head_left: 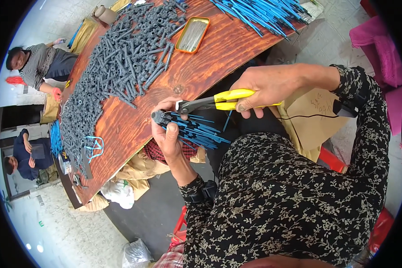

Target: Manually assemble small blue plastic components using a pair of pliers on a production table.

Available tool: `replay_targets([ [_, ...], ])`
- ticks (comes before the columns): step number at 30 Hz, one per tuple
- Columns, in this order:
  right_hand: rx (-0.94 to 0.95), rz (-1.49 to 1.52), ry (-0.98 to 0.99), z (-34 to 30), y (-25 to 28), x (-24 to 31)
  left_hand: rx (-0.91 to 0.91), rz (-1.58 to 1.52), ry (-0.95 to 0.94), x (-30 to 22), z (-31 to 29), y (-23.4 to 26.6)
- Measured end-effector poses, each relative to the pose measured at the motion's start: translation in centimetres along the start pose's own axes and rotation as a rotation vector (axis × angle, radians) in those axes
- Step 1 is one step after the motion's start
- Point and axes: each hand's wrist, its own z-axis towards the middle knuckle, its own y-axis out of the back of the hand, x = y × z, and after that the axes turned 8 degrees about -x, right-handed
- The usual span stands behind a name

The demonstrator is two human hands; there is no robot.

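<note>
Working beside a red-brown wooden table (228, 49), which spreads ahead of the left hand (167, 140) and away to its left, a person has both hands occupied. A heap of grey fittings (125, 58) covers much of the tabletop beyond the left hand, and is probably best drawn from its near edge, one piece at a time. Well ahead of the right hand (268, 87), long blue rods (263, 13) lie at the table's far end. Slim blue sticks (203, 132) fan out just right of the left hand; whether its fingers hold them or they rest on something below cannot be told, and a careful worker would avoid knocking them askew. The right hand is closed firmly around yellow-handled pliers (233, 95), whose nose points toward the left hand. Ahead of both hands sits a shallow tin (186, 51) of thin metal pins (194, 35). Curled inward, the left hand grips a grey fitting (157, 117) by thumb and fingers, one end poking out to its left. What the pliers bite, if anything, is hidden beside the left fingertips; a steady pinch, fingertips held back from the metal and a straight, even squeeze would likely serve best
</note>
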Motion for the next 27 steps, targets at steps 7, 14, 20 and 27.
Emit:
replay_targets([
  [7,0.051,-0.036,0.101,0.6,1.1,1.0,-0.017,-0.015,0.004,-0.3,-0.1,-0.5],
  [14,0.151,0.025,0.112,0.8,2.0,2.0,-0.028,-0.068,0.055,-1.0,-0.5,-1.1],
  [20,0.193,-0.095,0.13,1.2,2.8,2.4,-0.016,-0.055,0.052,-1.0,-0.5,-0.6],
  [27,0.242,-0.034,0.089,1.4,3.1,2.7,-0.02,-0.03,0.046,-1.1,-0.8,-0.6],
])
